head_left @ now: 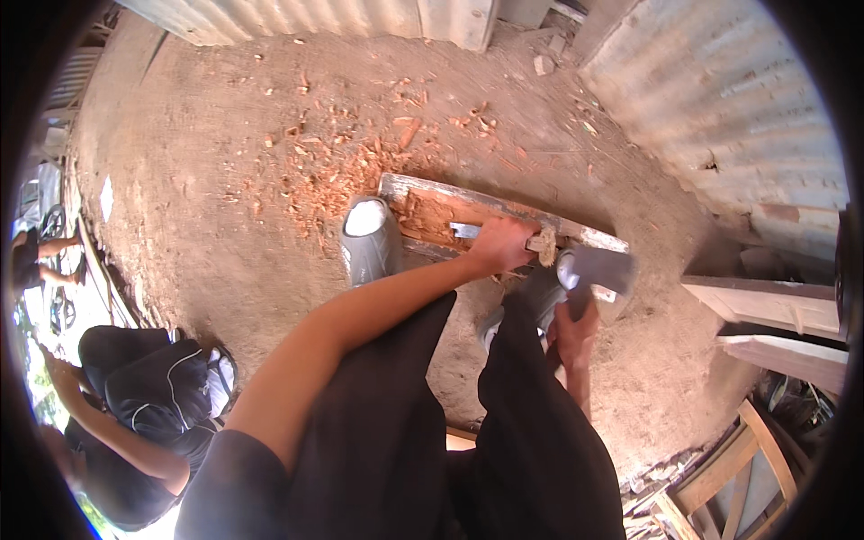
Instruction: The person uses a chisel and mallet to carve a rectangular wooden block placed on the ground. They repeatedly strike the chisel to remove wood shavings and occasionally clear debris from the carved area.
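My left hand (504, 245) is closed around a chisel; its metal blade (465, 230) points left over the hollowed, reddish face of a wooden beam (423, 212). The chisel's frayed, pale handle end (544, 244) sticks out to the right of my fist. My right hand (574, 331) grips a short-handled, hammer-like tool (603, 269) whose broad dark head is blurred. That head hangs over the beam's right end, a little right of the chisel handle and apart from it. The beam lies on the ground across my feet, with a grey shoe (370, 236) against its left end.
Reddish wood chips (337, 166) litter the dirt floor beyond the beam. Corrugated metal sheets (733, 99) stand at the far right and top. Boards (774, 306) and a wooden frame (738, 459) lie at right. Another person in dark clothes (148, 378) sits at lower left.
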`<state>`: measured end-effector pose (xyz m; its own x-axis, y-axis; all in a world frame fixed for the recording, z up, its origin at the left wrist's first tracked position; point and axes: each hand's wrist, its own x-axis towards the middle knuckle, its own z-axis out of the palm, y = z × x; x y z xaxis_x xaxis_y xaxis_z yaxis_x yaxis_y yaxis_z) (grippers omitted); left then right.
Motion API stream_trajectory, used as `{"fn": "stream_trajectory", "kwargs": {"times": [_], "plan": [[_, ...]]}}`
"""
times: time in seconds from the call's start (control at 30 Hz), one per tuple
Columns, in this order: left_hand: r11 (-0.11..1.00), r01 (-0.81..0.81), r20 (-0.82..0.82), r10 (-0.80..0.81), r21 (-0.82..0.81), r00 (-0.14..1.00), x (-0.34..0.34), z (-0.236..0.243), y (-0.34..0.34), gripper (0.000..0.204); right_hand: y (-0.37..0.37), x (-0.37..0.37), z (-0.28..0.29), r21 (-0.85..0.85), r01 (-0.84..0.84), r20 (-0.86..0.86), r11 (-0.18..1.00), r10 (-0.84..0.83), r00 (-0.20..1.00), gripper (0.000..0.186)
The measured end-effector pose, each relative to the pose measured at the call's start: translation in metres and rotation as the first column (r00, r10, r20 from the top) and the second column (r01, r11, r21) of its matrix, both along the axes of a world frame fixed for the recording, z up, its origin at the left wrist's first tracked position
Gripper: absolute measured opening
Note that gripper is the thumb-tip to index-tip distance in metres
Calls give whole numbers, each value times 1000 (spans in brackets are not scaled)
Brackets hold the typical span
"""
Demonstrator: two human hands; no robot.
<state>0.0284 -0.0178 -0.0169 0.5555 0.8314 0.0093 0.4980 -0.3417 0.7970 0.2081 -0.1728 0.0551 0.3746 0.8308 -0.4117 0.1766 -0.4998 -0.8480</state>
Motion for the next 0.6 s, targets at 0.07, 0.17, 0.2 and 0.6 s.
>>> {"fn": "stream_trajectory", "kwargs": {"times": [0.07, 0.17, 0.2, 0.6], "plan": [[1000, 5, -18, -5, 14, 1000, -6, -1, 4, 28, 5, 2, -1, -86, -131, 14, 988, 133, 991, 30], [1000, 1, -78, -2, -19, 997, -6, 4, 1, 31, 16, 5, 28, -210, 6, -117, 978, -31, 993, 31], [1000, 13, -81, -15, -26, 997, -9, 5, 2, 30, 17, 1, 33, -198, 116, -163, 973, -150, 975, 26], [992, 90, -152, -103, -92, 983, -10, 14, 4, 31, 19, -14, 24, -46, 301, -168, 953, -304, 938, 28]]}}
